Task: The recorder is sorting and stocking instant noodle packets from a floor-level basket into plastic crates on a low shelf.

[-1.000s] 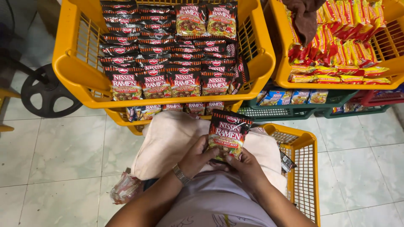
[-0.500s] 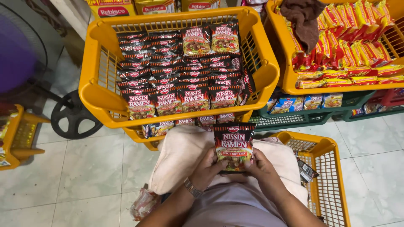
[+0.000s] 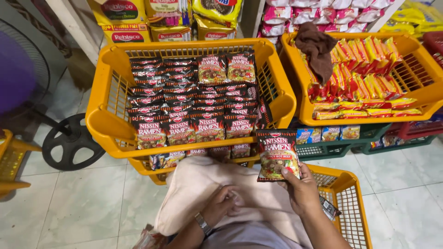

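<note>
Raising noodle packet (image 3: 278,154), right hand (image 3: 302,190)

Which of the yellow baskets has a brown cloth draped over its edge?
The right basket, filled with red and yellow packets: a brown cloth hangs over its back left corner. The middle basket of dark noodle packs has none.
</note>
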